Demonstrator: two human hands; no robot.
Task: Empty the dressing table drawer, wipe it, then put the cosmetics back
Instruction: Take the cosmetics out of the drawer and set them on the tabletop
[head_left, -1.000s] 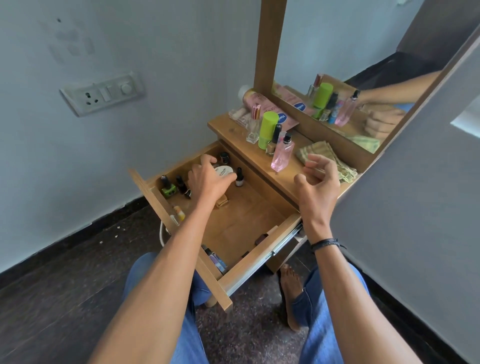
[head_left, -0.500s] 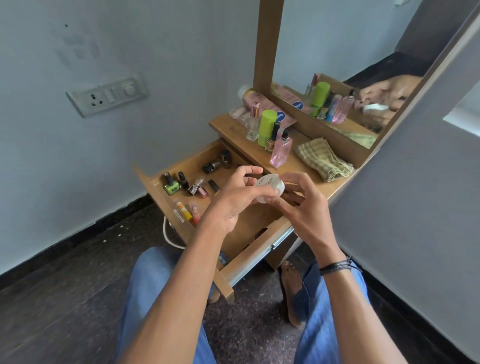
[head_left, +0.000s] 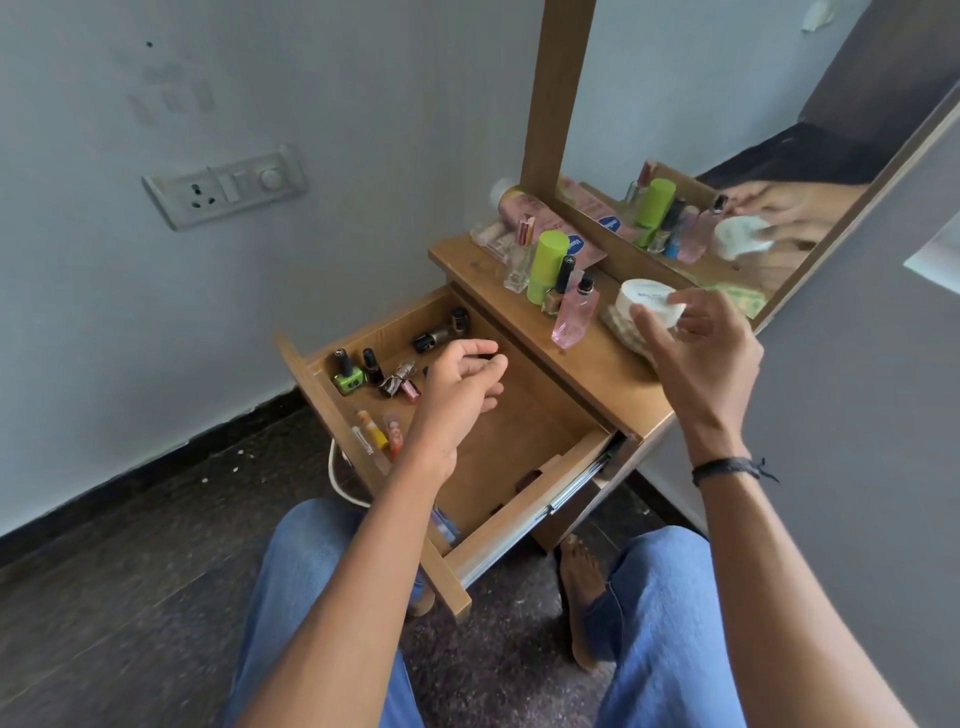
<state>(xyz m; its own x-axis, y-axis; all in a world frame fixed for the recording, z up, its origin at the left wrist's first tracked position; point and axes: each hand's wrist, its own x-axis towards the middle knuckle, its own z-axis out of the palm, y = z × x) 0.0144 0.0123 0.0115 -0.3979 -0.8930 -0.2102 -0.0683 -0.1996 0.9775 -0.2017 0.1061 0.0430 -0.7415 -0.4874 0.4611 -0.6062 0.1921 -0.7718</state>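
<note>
Passed over from the left hand, the jar is now pinched in the right hand's fingertips above the right end of the tabletop, near the bottles. The left hand has swung back over the drawer, fingers loosely curled on nothing. Emptying looks partly done: nail polishes and tubes remain along the drawer's front and far end. Wiping and refilling are not yet begun.

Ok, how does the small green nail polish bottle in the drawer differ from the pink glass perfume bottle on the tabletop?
The green nail polish bottle stands in the open wooden drawer, not yet taken out; the pink perfume bottle stands on the dressing table top. The green bottle is squat and opaque; the pink one is taller and see-through. Both stand upright with black caps.
</note>
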